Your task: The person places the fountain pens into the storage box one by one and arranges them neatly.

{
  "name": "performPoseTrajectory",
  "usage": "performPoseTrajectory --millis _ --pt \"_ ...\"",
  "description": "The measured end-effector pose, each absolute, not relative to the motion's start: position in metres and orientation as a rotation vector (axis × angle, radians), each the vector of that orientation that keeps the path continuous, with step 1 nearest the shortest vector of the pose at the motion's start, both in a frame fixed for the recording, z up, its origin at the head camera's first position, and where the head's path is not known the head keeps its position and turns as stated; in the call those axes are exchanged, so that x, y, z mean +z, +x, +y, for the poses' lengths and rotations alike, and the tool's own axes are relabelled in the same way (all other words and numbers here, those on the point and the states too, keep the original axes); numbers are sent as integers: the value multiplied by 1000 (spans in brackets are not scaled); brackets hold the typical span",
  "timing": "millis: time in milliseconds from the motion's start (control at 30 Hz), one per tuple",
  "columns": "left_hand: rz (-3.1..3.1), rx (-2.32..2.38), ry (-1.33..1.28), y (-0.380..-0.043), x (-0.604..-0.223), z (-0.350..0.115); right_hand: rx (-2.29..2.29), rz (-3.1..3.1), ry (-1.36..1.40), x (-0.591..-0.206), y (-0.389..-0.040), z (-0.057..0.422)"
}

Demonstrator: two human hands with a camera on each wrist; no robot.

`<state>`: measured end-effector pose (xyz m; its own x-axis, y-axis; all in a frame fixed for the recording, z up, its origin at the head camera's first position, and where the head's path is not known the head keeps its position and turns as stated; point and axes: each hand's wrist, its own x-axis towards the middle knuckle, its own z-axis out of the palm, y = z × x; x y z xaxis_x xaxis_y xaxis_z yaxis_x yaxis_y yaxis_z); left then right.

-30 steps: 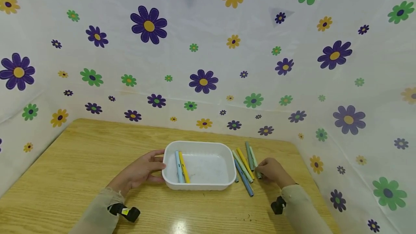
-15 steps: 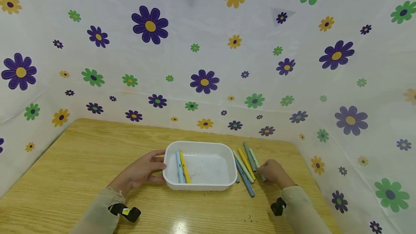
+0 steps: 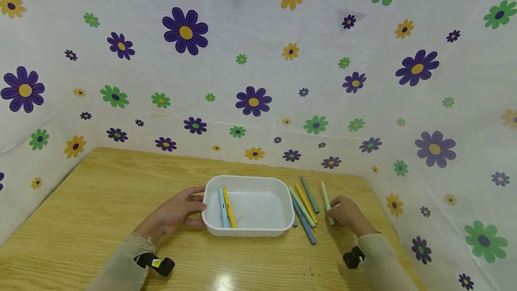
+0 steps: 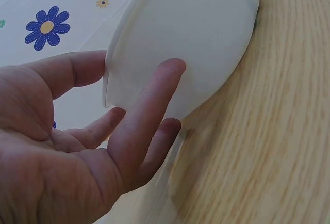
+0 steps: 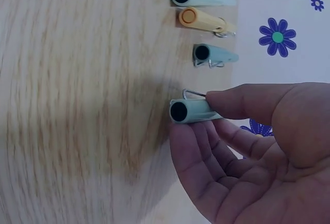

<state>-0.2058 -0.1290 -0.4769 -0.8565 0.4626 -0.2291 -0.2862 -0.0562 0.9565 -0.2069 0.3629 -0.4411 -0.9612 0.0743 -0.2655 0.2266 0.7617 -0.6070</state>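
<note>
In the head view my left hand (image 3: 177, 210) is at the left end of a white plastic tray (image 3: 247, 232), its spread fingers touching the outside wall and rim. Two pens lie side by side inside: a light blue pen (image 3: 223, 208) and a yellow pen (image 3: 230, 208). To the right of the tray, my right hand (image 3: 347, 213) pinches a pale green pen (image 3: 325, 196) between thumb and fingers. The right wrist view shows that pen's (image 5: 196, 111) dark round end and wire clip, with the thumb by the clip.
Between the tray and my right hand lie a blue pen (image 3: 304, 222), another pale green pen (image 3: 302, 206), a second yellow pen (image 3: 306, 203) and a grey-green pen (image 3: 309, 194). A flowered cloth (image 3: 266, 57) walls the wooden table (image 3: 133, 178) at the back and sides.
My right hand has moved right with the pale green pen, parting it from the grey-green one, which has shifted slightly left. The left hand and the tray stay about where they were.
</note>
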Motion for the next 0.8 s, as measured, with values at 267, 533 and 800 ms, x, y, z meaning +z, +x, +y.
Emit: performPoseTrajectory --millis 267,533,800 --pt "1723 1962 193 -206 -478 -129 -1060 2773 228 -432 -202 366" --pt "1715 1965 195 -206 -479 -130 -1065 2835 205 -427 -199 366" --pt "1695 1984 193 -206 -480 -130 -1248 2830 201 -427 -199 363"
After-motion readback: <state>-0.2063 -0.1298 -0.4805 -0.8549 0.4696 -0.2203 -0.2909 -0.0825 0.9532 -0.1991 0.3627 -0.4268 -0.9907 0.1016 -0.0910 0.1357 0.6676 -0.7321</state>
